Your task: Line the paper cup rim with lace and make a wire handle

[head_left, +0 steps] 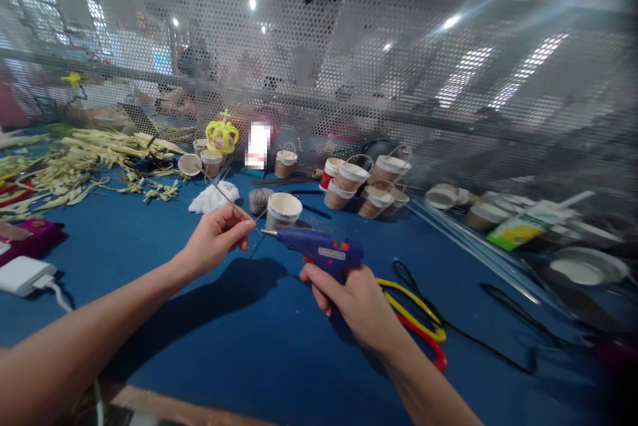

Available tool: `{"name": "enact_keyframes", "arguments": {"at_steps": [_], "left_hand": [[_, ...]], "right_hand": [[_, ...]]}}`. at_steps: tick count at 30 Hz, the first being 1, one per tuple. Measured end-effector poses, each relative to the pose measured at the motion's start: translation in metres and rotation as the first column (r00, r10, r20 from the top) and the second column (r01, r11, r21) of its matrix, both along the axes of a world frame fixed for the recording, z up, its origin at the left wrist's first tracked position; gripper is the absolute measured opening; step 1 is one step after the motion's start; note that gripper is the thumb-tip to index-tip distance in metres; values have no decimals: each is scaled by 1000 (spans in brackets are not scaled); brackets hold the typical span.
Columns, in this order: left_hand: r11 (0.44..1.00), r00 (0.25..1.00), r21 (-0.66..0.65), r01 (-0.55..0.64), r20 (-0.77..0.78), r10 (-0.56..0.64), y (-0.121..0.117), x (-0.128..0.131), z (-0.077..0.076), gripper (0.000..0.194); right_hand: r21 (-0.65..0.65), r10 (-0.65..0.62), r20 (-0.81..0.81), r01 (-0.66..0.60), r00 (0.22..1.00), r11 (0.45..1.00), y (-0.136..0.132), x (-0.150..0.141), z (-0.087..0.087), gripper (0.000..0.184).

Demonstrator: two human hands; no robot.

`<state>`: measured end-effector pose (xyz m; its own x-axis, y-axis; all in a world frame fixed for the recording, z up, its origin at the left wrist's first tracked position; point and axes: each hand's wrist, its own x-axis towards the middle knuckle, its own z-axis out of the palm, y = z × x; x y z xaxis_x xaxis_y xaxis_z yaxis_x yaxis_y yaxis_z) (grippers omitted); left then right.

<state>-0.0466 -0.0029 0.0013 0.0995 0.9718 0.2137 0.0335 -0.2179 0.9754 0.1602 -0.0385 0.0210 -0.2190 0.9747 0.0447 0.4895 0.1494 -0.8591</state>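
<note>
My right hand (351, 300) is wrapped round the grip of a blue hot glue gun (319, 246), whose metal nozzle points left. My left hand (219, 236) pinches a thin, stiff grey-brown strand (226, 195) between thumb and fingers. Its lower end is at the nozzle tip; whether they touch I cannot tell. Just behind the nozzle stands a small white-rimmed paper cup (284, 211). Beside that cup are a ball of grey twine (260, 201) and a crumpled white tissue (214, 197).
Several small handled cups (351, 177) stand at the back before a perforated metal screen (299, 67). Scissors with yellow and red handles (423, 326) lie right of my right hand. Clear glue sticks (478, 253) lie farther right. Dry plant strips (94, 157) are piled left. A lit phone (258, 145) stands behind.
</note>
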Motion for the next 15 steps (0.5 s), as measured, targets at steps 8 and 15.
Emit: {"name": "enact_keyframes", "arguments": {"at_steps": [8, 15], "left_hand": [[1000, 1000, 17, -10, -12, 10, -1, -1, 0, 20], [1000, 1000, 5, -12, 28, 12, 0, -2, -2, 19]], "right_hand": [[-26, 28, -5, -28, 1000, 999, 2, 1, -3, 32], [-91, 71, -87, -79, 994, 993, 3, 5, -1, 26]]}}
